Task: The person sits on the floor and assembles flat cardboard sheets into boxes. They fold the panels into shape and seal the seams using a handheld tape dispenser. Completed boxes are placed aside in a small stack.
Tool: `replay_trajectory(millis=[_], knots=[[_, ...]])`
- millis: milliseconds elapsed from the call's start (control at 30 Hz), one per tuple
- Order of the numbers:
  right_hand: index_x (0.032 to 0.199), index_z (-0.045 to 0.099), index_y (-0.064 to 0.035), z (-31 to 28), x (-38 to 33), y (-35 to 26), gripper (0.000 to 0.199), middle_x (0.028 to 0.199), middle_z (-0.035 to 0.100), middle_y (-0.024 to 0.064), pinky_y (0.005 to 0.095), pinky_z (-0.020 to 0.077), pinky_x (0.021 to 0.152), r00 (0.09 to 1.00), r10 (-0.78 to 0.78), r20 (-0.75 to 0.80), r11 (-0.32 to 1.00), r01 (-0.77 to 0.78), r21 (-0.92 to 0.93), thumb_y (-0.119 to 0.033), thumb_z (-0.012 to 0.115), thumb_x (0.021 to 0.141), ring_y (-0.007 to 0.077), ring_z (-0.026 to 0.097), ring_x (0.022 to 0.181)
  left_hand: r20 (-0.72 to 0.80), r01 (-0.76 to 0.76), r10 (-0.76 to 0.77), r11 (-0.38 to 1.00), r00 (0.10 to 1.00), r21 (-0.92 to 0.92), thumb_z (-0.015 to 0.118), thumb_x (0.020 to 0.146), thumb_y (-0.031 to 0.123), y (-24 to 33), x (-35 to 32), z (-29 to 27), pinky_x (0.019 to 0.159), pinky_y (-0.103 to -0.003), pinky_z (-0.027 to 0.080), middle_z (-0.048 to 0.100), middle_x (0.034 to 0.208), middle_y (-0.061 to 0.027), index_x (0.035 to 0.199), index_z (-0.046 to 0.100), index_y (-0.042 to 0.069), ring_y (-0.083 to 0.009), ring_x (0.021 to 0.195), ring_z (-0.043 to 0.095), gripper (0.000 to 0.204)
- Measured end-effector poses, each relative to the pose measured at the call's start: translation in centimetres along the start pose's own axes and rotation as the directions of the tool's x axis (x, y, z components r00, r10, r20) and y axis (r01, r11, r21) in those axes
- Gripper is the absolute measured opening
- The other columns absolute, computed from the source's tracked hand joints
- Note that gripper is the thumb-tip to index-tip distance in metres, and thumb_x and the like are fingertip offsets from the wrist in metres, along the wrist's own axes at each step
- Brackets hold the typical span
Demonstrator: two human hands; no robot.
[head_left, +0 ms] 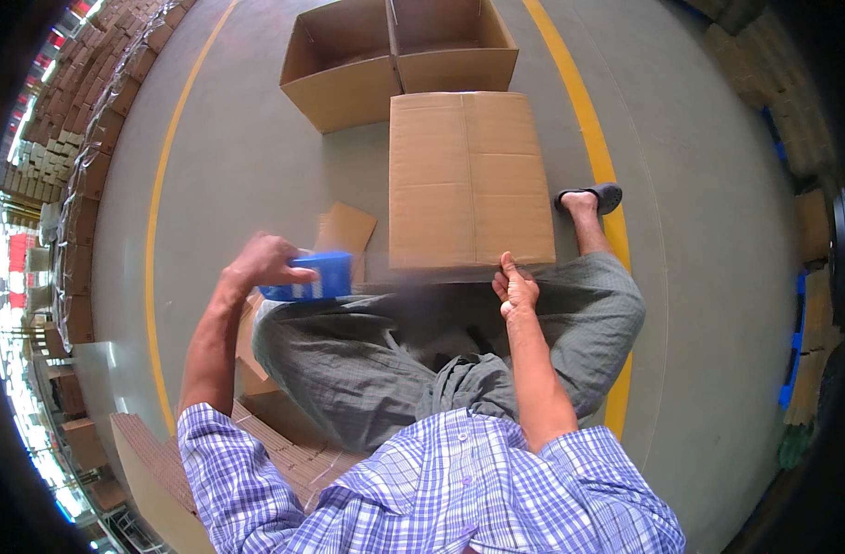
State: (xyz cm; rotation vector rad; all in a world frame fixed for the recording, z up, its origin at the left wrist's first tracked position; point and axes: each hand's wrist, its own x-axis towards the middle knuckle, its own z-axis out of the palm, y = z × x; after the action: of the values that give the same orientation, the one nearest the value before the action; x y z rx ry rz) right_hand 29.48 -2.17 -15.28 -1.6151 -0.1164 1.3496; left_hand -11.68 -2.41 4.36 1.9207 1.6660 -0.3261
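Observation:
A closed cardboard box (471, 180) stands on the floor in front of my crossed legs, a seam running down its top. My left hand (267, 261) is closed round a blue tape dispenser (319, 277) above my left knee, slightly smeared by motion. From the dispenser a faint, blurred, see-through strip seems to stretch toward the box's near edge. At that edge, near its right corner, my right hand (517, 284) grips the box, thumb up against it and the other fingers curled below.
Two open cardboard boxes (348, 88) stand side by side beyond the closed one. A loose cardboard piece (350, 231) lies left of it. Flattened cartons (275, 443) are stacked by my left hip. Yellow lines (570, 78) run along the grey floor; stacked cartons (95, 175) line the left.

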Motion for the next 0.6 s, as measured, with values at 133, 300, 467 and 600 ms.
replay_trajectory(millis=[133, 300, 467, 600], knots=[[0.089, 0.056, -0.0098, -0.1, -0.4, -0.2, 0.045, 0.082, 0.069, 0.0022, 0.0276, 0.0553, 0.055, 0.996, 0.078, 0.033, 0.996, -0.079, 0.029, -0.034, 0.088, 0.068, 0.013, 0.063, 0.063, 0.007, 0.145, -0.145, 0.989, 0.989, 0.0, 0.071, 0.071, 0.059, -2.0, -1.1, 0.2, 0.07, -0.039, 0.054, 0.068, 0.073, -0.0171, 0.089, 0.075, 0.004, -0.0291, 0.07, 0.068, 0.058], [0.084, 0.058, -0.0115, -0.6, -0.3, -0.5, 0.041, 0.079, 0.066, 0.0005, 0.0271, 0.0544, 0.052, 0.998, 0.041, 0.05, 0.999, -0.042, 0.02, -0.035, 0.088, 0.069, 0.0124, 0.062, 0.06, 0.01, 0.22, -0.22, 0.975, 0.975, 0.011, 0.065, 0.071, 0.06, -0.4, 1.8, 3.0, 0.07, -0.039, 0.053, 0.069, 0.077, -0.0175, 0.08, 0.075, 0.006, -0.0314, 0.074, 0.068, 0.055], [0.085, 0.059, -0.0116, -0.5, -0.5, -0.3, 0.042, 0.081, 0.066, 0.0013, 0.0275, 0.0543, 0.052, 0.996, 0.063, 0.06, 0.998, -0.063, -0.009, -0.037, 0.088, 0.068, 0.013, 0.062, 0.061, 0.092, 0.228, -0.245, 0.959, 0.965, 0.167, 0.06, 0.074, 0.07, 0.9, 5.3, 4.9, 0.074, -0.039, 0.053, 0.071, 0.082, -0.014, 0.089, 0.076, 0.009, -0.028, 0.08, 0.069, 0.065], [0.09, 0.059, -0.0103, -0.8, -0.8, -0.4, 0.045, 0.085, 0.067, 0.0021, 0.028, 0.0538, 0.053, 0.997, 0.058, 0.054, 0.998, -0.056, -0.036, -0.039, 0.087, 0.069, 0.0141, 0.063, 0.065, 0.121, 0.288, -0.306, 0.946, 0.944, 0.145, 0.066, 0.069, 0.068, 3.0, 11.1, 9.7, 0.074, -0.037, 0.054, 0.072, 0.093, -0.0146, 0.089, 0.075, 0.006, -0.0287, 0.087, 0.07, 0.066]])
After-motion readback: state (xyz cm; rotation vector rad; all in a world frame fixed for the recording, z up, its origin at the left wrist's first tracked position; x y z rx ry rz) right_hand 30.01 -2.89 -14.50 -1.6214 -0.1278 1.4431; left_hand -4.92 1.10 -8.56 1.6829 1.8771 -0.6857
